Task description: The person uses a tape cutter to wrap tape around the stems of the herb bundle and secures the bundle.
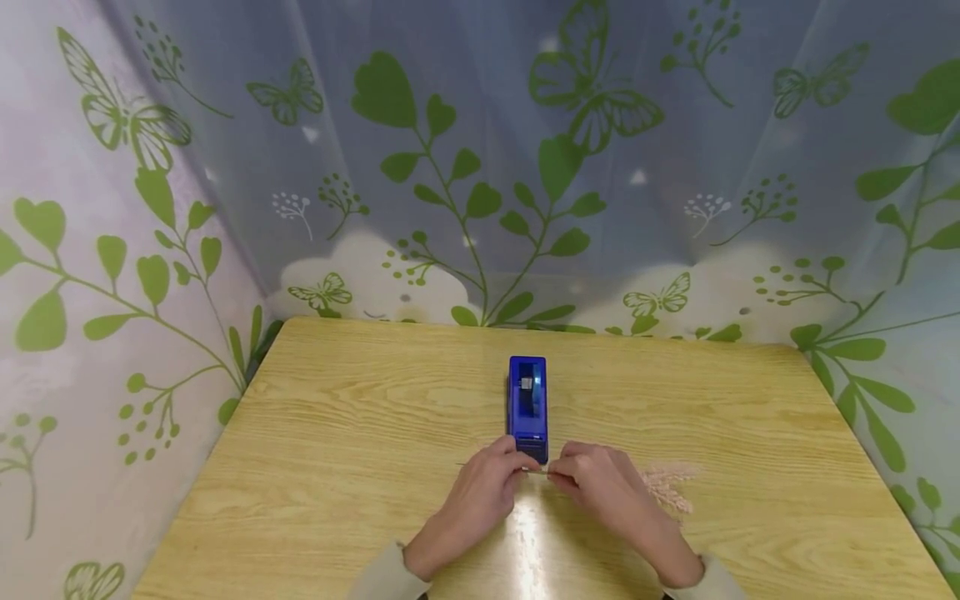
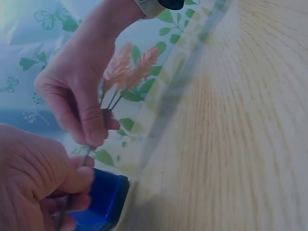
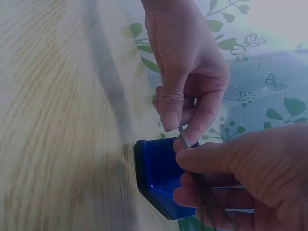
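Note:
A small bunch of artificial flowers with pale pink feathery heads (image 1: pixel 667 487) lies across both hands, its thin dark stems (image 3: pixel 206 197) running from one to the other. My left hand (image 1: pixel 483 485) pinches the stems' narrow end between thumb and fingers. Close beside it, my right hand (image 1: pixel 600 483) grips them nearer the heads, which stick out past that hand in the left wrist view. A pale, shiny bit shows on the stems between the fingertips; what it is I cannot tell. Just beyond the hands stands a blue tape dispenser (image 1: pixel 531 423), its front end partly hidden by left fingers.
The wood-grain table (image 1: pixel 360 417) extends to both sides. Behind and beside it hang curtains (image 1: pixel 480 242) printed with green leaves and butterflies, meeting the table's back edge.

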A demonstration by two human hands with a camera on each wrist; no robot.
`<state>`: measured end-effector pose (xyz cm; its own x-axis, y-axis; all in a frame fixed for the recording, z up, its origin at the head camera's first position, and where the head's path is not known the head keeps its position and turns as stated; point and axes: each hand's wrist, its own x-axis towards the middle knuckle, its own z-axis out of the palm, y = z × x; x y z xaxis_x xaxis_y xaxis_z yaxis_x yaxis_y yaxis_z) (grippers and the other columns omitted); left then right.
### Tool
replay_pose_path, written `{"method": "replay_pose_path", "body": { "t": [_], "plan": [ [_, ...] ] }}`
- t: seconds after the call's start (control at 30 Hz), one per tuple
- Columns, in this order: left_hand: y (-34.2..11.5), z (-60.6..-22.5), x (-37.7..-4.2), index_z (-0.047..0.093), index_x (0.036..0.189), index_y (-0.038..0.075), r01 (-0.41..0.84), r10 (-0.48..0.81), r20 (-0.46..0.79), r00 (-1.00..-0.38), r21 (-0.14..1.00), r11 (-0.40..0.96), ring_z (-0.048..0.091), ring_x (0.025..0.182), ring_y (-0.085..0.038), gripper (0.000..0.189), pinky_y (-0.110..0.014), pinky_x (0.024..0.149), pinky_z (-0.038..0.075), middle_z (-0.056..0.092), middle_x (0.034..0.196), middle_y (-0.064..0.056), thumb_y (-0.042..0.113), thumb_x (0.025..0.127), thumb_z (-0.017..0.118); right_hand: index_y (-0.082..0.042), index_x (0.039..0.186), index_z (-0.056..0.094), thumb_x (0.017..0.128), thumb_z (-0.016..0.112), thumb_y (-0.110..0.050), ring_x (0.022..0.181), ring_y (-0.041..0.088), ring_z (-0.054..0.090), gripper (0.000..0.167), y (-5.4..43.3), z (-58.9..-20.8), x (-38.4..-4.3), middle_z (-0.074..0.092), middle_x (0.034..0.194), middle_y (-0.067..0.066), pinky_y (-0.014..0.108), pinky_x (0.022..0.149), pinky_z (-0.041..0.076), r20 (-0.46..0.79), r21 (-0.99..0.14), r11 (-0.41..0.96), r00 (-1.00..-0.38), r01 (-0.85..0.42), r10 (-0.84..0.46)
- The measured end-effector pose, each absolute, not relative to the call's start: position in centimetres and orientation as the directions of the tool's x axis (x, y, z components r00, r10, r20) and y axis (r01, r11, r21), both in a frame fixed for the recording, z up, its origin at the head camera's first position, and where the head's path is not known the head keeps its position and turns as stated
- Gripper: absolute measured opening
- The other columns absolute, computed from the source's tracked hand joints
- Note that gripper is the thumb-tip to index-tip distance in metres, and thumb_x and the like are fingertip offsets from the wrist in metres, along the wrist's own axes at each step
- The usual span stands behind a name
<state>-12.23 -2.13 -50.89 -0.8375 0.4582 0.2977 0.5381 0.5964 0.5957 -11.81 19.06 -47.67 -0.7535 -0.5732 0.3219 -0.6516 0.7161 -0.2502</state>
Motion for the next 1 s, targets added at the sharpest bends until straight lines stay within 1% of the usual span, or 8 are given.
{"method": "replay_pose_path", "body": {
  "t": [0.1, 0.2, 0.33, 0.47, 0.67, 0.8, 0.9, 1.0],
  "plan": [
    [-2.5, -50.8, -12.4, 0.075, 0.102, 0.007, 0.439, 0.457, 0.179, -0.871, 0.703, 0.56, 0.064, 0.084, -0.007, 0.015, -0.02, 0.072, 0.055, 0.07, 0.097, -0.001, -0.001, 0.09, 0.077, -0.013, 0.085, 0.083, 0.084, 0.085, -0.006, 0.063, 0.0, 0.059, 0.008, 19.2, -47.6, -12.0, 0.067, 0.076, -0.007, 0.013, 0.054, 0.045, 0.252, -0.306, 0.701, -0.765, -0.645, -0.593],
    [-2.9, -50.6, -12.7, 0.072, 0.092, 0.008, 0.367, 0.468, 0.083, -0.88, 0.744, 0.559, 0.061, 0.076, -0.004, 0.01, -0.018, 0.069, 0.054, 0.069, 0.087, 0.001, 0.002, 0.089, 0.079, -0.015, 0.087, 0.083, 0.085, 0.085, -0.006, 0.067, 0.0, 0.061, 0.009, 19.4, -47.8, -12.3, 0.07, 0.079, -0.007, 0.014, 0.057, 0.048, 0.16, -0.396, 0.682, -0.778, -0.614, -0.608],
    [-3.6, -50.4, -13.0, 0.07, 0.076, 0.015, 0.406, 0.512, 0.032, -0.859, 0.652, 0.641, 0.052, 0.07, -0.001, 0.017, -0.018, 0.064, 0.048, 0.059, 0.075, 0.01, 0.007, 0.082, 0.083, -0.019, 0.081, 0.082, 0.088, 0.083, -0.009, 0.065, -0.004, 0.054, 0.011, 19.4, -48.6, -12.8, 0.07, 0.077, -0.013, 0.016, 0.056, 0.048, 0.03, -0.492, 0.668, -0.778, -0.558, -0.627],
    [-3.7, -50.4, -13.1, 0.07, 0.069, 0.02, 0.457, 0.542, 0.008, -0.841, 0.547, 0.701, 0.048, 0.069, -0.002, 0.021, -0.019, 0.063, 0.044, 0.056, 0.073, 0.011, 0.016, 0.077, 0.089, -0.023, 0.077, 0.08, 0.087, 0.084, -0.012, 0.064, -0.006, 0.05, 0.015, 19.5, -49.1, -12.9, 0.066, 0.075, -0.018, 0.018, 0.054, 0.047, -0.036, -0.526, 0.662, -0.763, -0.534, -0.645],
    [-3.8, -50.3, -13.3, 0.072, 0.069, 0.02, 0.458, 0.558, -0.026, -0.83, 0.538, 0.707, 0.049, 0.07, -0.003, 0.022, -0.02, 0.066, 0.044, 0.057, 0.074, 0.011, 0.022, 0.078, 0.091, -0.021, 0.078, 0.079, 0.085, 0.086, -0.011, 0.064, -0.004, 0.05, 0.014, 19.7, -49.1, -12.8, 0.064, 0.076, -0.018, 0.019, 0.055, 0.047, -0.062, -0.546, 0.664, -0.765, -0.512, -0.641],
    [-4.0, -50.2, -13.6, 0.073, 0.074, 0.019, 0.458, 0.564, -0.036, -0.825, 0.544, 0.703, 0.048, 0.07, -0.003, 0.021, -0.02, 0.065, 0.044, 0.057, 0.075, 0.01, 0.029, 0.08, 0.09, -0.022, 0.08, 0.074, 0.086, 0.086, -0.018, 0.065, -0.002, 0.047, 0.014, 19.7, -49.1, -12.9, 0.057, 0.073, -0.018, 0.019, 0.055, 0.044, -0.063, -0.536, 0.67, -0.767, -0.514, -0.638],
    [-4.4, -50.0, -14.0, 0.071, 0.076, 0.019, 0.455, 0.565, -0.024, -0.825, 0.563, 0.69, 0.048, 0.068, -0.003, 0.025, -0.02, 0.062, 0.043, 0.057, 0.073, 0.012, 0.037, 0.087, 0.085, -0.019, 0.088, 0.075, 0.091, 0.083, -0.022, 0.067, -0.002, 0.048, 0.008, 19.9, -48.7, -13.2, 0.059, 0.076, -0.017, 0.02, 0.058, 0.046, -0.051, -0.539, 0.667, -0.771, -0.514, -0.635],
    [-4.9, -49.4, -14.5, 0.067, 0.073, 0.018, 0.455, 0.534, 0.041, -0.844, 0.581, 0.675, 0.047, 0.062, -0.004, 0.032, -0.022, 0.058, 0.042, 0.054, 0.067, 0.011, 0.037, 0.098, 0.073, -0.013, 0.093, 0.078, 0.097, 0.075, -0.017, 0.066, -0.002, 0.051, 0.006, 20.3, -47.9, -13.7, 0.065, 0.079, -0.013, 0.02, 0.06, 0.048, 0.045, -0.518, 0.678, -0.809, -0.521, -0.586]
  ]
}}
